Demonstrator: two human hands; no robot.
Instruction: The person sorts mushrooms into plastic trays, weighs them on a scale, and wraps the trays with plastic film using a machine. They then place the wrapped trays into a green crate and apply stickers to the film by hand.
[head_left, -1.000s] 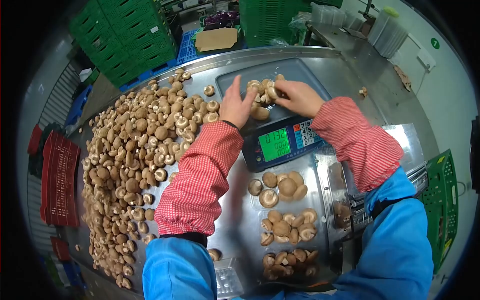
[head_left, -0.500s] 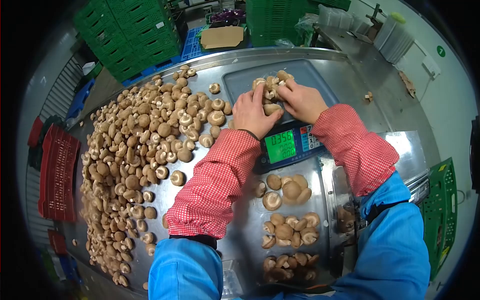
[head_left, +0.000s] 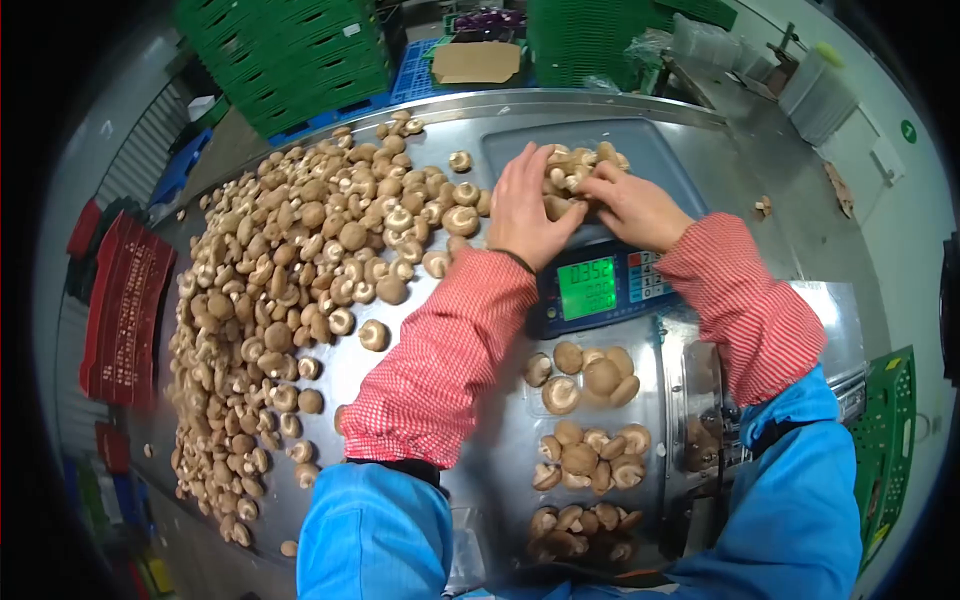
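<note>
A small heap of brown shiitake mushrooms lies on the grey pan of a digital scale. My left hand cups the heap's left side, fingers stretched along it and thumb bent in, with a mushroom between them. From the right, my right hand reaches in with curled fingers closed on mushrooms; the fingertips are partly hidden. Below the pan glows the green display, which seems to read 0.352. To the left spreads a big pile of loose shiitake mushrooms on the steel table.
Nearer me stand three groups of mushrooms in a column, apparently in clear trays. Clear plastic containers are stacked beside them. Green crates rise behind the table; a red crate is at left, a green crate at right.
The view has shifted, so everything sits further right. My left hand has opened out a little along the heap's side. The display has gone from about 0.356 to 0.352.
</note>
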